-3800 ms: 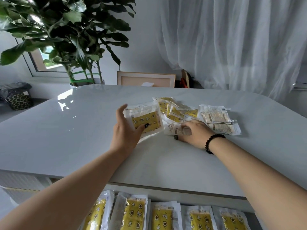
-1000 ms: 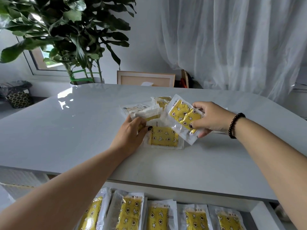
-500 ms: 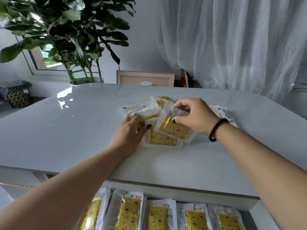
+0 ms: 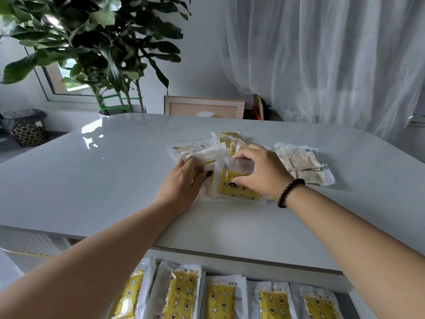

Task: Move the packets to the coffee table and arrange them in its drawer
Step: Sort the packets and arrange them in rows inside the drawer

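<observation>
Both hands on packet pile [image 4: 232, 146] mid coffee table [image 4: 115, 180]; right hand [image 4: 259, 174] pinching top yellow packet [image 4: 232, 183] btwn thumb & fingers; left hand [image 4: 184, 185] curled, gripping stack's left edge; open drawer [image 4: 345, 288] below, row of packets [image 4: 220, 298] side by side; plant [image 4: 96, 42] behind.

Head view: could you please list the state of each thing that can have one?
Drawer: open, a row of packets inside.
Yellow packet: flat on the stack, under the right hand.
Left hand: steadying the stack.
Loose packets: heaped on the table.
</observation>
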A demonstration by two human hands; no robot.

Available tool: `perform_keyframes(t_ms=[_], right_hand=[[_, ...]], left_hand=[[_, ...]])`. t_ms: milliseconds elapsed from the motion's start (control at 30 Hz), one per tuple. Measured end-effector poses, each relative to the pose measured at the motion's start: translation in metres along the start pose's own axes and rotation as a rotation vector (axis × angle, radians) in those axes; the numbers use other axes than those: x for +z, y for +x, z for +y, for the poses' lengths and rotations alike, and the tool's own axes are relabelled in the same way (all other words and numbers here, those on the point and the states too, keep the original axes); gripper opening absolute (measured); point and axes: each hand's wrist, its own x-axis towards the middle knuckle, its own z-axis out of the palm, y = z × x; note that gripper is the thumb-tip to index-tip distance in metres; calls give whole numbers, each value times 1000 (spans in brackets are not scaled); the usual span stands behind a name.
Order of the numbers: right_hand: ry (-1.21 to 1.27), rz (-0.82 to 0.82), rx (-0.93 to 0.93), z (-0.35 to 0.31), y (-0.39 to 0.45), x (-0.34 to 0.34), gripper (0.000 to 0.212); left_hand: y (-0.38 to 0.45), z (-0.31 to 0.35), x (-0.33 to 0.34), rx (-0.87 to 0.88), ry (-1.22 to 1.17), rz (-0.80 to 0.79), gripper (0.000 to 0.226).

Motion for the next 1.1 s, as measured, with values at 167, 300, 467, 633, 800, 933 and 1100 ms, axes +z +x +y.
perform_keyframes(t_ms=[167, 300, 467, 633, 800, 933, 1100], right_hand=[[-128, 101, -119, 1, -3, 24, 26], [-152, -61, 18, -6, -1, 20, 31], [-105, -63, -88, -8, -1, 13, 43], [-42, -3, -128, -5, -3, 17, 42], [-24, -206, -15, -5, 4, 8, 26], [-227, -361, 15, -7, 5, 9, 22], [-242, -333, 25, -12, 3, 12, 36]], left_hand=[[-1, -2, 1, 38, -15, -50, 12], [-1, -5, 2, 36, 8, -110, 29], [-2, -3, -2, 94, -128, -127, 48], [-3, -9, 0, 82, -52, -161, 69], [0, -9, 6, 90, -82, -172, 46], [0, -9, 5, 106, -78, -141, 37], [0, -8, 0, 208, -123, -132, 25]])
